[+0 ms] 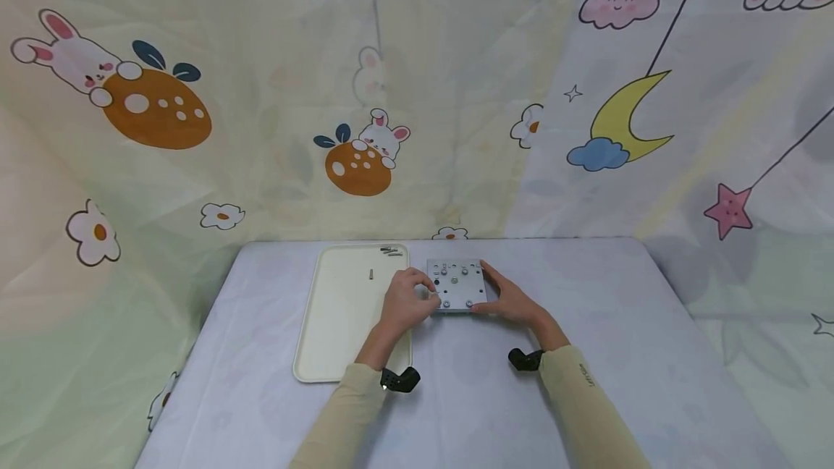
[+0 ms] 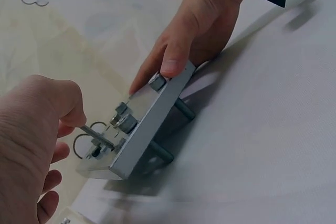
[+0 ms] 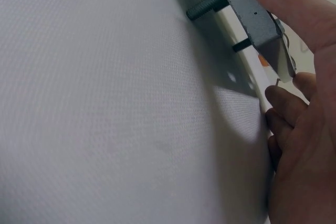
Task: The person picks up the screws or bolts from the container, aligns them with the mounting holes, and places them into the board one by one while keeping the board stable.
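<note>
A square metal plate (image 1: 462,288) stands raised above the table on screws, whose threaded ends (image 3: 207,4) stick out below it. Several bolt heads (image 2: 126,123) sit on its upper face. My left hand (image 1: 409,300) is at the plate's left edge and pinches a slim metal pin (image 2: 98,137) between thumb and index finger. The pin slants down to the plate's face near a corner; whether its tip is in a hole I cannot tell. My right hand (image 1: 515,302) grips the plate's right side, its thumb on the near edge and fingers at the far corner.
Left of the plate lies a cream tray (image 1: 345,317), partly under my left forearm. Several small metal pins (image 1: 391,251) lie at its far right corner, and a single pin (image 1: 371,274) lies nearer. A white cloth covers the table (image 1: 482,396); a printed curtain (image 1: 456,93) hangs behind.
</note>
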`<action>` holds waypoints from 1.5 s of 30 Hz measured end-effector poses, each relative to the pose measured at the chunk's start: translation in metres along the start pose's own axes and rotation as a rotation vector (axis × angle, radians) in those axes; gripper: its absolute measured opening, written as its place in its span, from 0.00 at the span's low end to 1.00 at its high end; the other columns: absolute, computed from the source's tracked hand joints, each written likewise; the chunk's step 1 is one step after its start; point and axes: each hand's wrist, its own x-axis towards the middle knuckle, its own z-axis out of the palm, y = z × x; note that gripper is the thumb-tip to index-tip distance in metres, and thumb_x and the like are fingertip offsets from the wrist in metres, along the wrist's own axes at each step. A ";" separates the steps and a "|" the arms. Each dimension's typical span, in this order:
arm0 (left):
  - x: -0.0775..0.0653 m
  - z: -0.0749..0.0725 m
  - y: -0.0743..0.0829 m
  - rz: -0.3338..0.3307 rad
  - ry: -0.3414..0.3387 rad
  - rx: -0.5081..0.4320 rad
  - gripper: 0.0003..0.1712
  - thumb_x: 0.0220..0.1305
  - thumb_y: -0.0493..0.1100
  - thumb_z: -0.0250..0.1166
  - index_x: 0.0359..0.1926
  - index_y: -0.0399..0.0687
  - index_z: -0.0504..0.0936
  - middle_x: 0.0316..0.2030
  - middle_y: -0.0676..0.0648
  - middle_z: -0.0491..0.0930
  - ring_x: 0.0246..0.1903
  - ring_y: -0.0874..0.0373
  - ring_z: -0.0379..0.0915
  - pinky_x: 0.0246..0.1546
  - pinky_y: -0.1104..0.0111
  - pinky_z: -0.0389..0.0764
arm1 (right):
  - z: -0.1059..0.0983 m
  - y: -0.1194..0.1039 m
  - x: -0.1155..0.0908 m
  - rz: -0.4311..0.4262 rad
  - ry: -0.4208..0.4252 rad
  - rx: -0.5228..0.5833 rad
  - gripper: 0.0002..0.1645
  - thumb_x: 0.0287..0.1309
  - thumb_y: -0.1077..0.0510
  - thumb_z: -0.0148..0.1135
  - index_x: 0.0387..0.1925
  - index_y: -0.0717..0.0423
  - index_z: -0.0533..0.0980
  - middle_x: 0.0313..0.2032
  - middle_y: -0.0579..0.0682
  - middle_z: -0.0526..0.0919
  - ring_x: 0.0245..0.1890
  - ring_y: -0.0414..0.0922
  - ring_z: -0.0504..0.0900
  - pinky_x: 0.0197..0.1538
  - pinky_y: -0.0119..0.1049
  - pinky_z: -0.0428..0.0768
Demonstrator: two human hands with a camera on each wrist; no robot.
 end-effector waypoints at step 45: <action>0.001 0.008 -0.002 -0.014 -0.025 0.065 0.03 0.46 0.46 0.69 0.26 0.57 0.84 0.38 0.57 0.78 0.44 0.59 0.70 0.42 0.64 0.74 | -0.001 -0.001 -0.001 -0.009 0.004 0.013 0.71 0.41 0.36 0.76 0.77 0.46 0.43 0.73 0.56 0.54 0.73 0.53 0.48 0.70 0.56 0.44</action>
